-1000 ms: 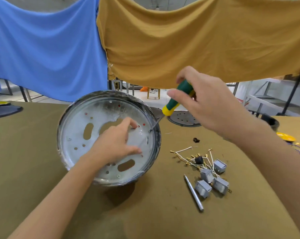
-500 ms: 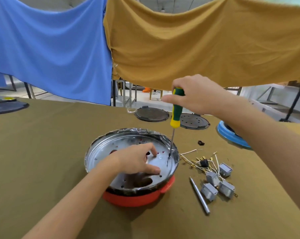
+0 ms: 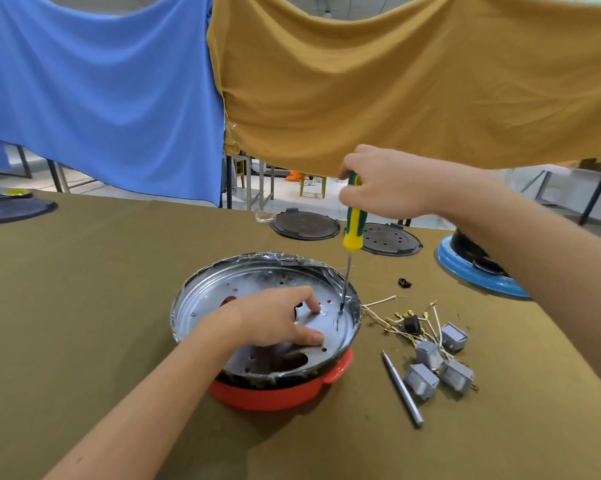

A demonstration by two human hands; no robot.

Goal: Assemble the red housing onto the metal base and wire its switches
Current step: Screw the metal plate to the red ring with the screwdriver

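Bare cloth left of metal base (image 3: 202, 306), switches (image 3: 441, 362) and metal rod (image 3: 403, 389) crowding right

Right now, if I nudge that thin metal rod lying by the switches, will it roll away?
The metal rod looks round and smooth, so it would probably roll sideways. The cloth-covered table may slow it. It looks stiff and light.

Round shiny metal base (image 3: 257, 289) with holes, sitting in red housing (image 3: 275, 393) | small gray switches (image 3: 441, 362) with wires, just right

Left hand (image 3: 275, 320) reaches low with fingers spread flat; right hand (image 3: 385, 183) is raised, fingers curled.
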